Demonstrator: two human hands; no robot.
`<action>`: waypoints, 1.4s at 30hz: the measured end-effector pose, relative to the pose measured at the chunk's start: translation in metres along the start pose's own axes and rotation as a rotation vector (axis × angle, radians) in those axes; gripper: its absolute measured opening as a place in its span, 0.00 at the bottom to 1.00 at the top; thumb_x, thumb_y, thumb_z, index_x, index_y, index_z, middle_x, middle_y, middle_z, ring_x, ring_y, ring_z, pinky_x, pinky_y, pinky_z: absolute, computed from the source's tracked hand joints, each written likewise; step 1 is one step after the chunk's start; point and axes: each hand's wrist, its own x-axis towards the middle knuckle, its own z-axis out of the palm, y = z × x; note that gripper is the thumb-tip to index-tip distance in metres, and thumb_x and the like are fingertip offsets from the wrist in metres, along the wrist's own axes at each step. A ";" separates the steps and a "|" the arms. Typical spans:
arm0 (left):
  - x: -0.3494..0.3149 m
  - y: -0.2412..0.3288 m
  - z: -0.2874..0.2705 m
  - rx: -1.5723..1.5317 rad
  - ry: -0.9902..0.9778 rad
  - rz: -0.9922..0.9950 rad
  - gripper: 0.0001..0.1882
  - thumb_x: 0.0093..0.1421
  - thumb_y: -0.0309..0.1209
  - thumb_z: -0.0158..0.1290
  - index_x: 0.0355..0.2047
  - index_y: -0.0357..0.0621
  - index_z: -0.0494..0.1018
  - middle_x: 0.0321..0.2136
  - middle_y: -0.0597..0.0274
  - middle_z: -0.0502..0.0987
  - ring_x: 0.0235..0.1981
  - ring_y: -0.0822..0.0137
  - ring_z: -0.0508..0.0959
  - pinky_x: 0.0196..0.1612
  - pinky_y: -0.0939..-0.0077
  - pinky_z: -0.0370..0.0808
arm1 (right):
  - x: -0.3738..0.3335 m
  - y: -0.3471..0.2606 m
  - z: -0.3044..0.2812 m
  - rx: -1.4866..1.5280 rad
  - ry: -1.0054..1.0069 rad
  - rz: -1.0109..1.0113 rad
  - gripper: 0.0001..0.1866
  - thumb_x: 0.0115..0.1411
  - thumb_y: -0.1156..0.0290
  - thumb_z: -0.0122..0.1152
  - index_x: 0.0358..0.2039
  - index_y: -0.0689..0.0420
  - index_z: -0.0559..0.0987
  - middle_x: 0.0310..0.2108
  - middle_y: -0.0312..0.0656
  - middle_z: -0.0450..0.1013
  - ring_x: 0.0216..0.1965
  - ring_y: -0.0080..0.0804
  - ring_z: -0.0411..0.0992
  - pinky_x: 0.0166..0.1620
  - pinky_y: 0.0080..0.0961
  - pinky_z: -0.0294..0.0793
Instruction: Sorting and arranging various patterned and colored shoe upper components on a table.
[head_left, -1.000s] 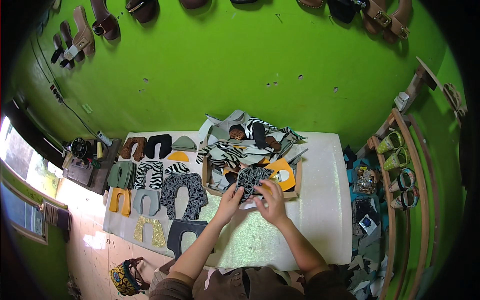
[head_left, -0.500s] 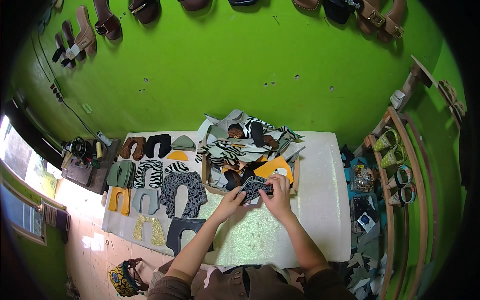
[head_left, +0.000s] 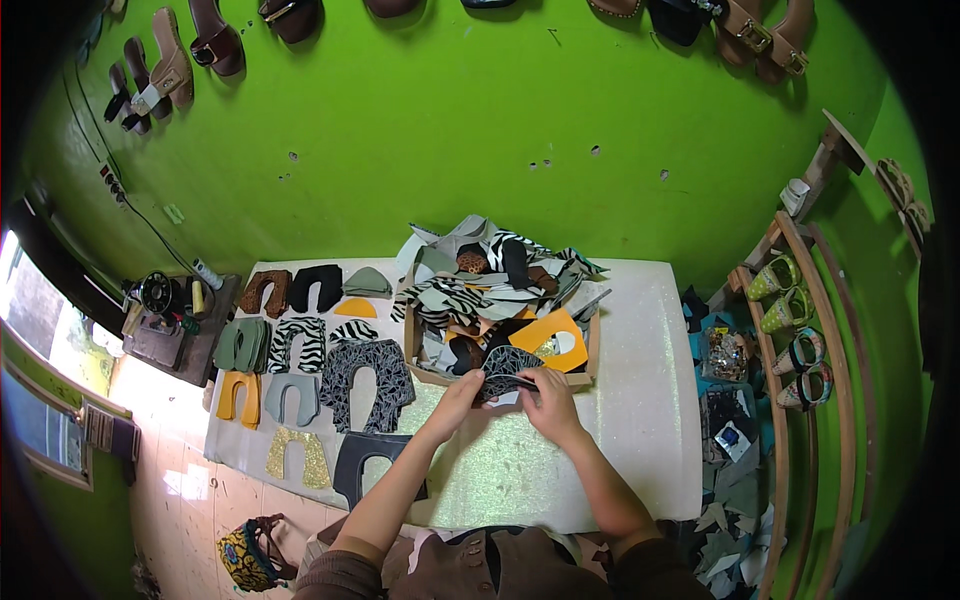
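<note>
Between my two hands is a small stack of dark grey-and-black patterned shoe-upper pieces, curved along the top. My left hand pinches the left end, while the fingers of my right hand close on the right end. Just beyond is a cardboard box heaped with material scraps, zebra-striped, grey-green, black and brown. A yellow piece with a cut-out lies at its near right. To the left, a stack of U-shaped pieces has a similar dark pattern.
Other cut pieces lie in groups on the white table: brown, green, yellow, gold glitter and black. A sewing machine stands at left. Sandals hang on a wooden rack at right.
The patterned pieces have tipped, and more of their upper face shows. My right hand has shifted slightly left and down, its fingers closing lower on the edge.
</note>
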 end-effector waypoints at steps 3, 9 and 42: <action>0.002 -0.004 -0.004 0.035 -0.014 -0.005 0.17 0.65 0.39 0.35 0.39 0.37 0.66 0.33 0.61 0.73 0.32 0.73 0.75 0.35 0.80 0.72 | -0.002 0.007 -0.001 0.039 -0.010 -0.010 0.11 0.46 0.77 0.55 0.33 0.58 0.73 0.32 0.41 0.71 0.37 0.41 0.68 0.42 0.32 0.64; 0.001 -0.003 -0.004 0.014 0.043 -0.001 0.18 0.65 0.39 0.35 0.42 0.37 0.65 0.32 0.62 0.72 0.31 0.75 0.72 0.36 0.80 0.73 | -0.002 0.006 -0.009 0.289 -0.052 0.134 0.08 0.48 0.77 0.54 0.31 0.62 0.73 0.31 0.43 0.70 0.34 0.41 0.69 0.39 0.29 0.66; -0.010 0.006 -0.004 -0.023 -0.127 -0.128 0.20 0.63 0.38 0.41 0.45 0.33 0.67 0.34 0.65 0.73 0.34 0.77 0.71 0.40 0.84 0.68 | 0.016 0.006 -0.011 0.162 -0.210 0.181 0.17 0.44 0.75 0.55 0.38 0.65 0.71 0.33 0.50 0.71 0.36 0.46 0.70 0.40 0.30 0.69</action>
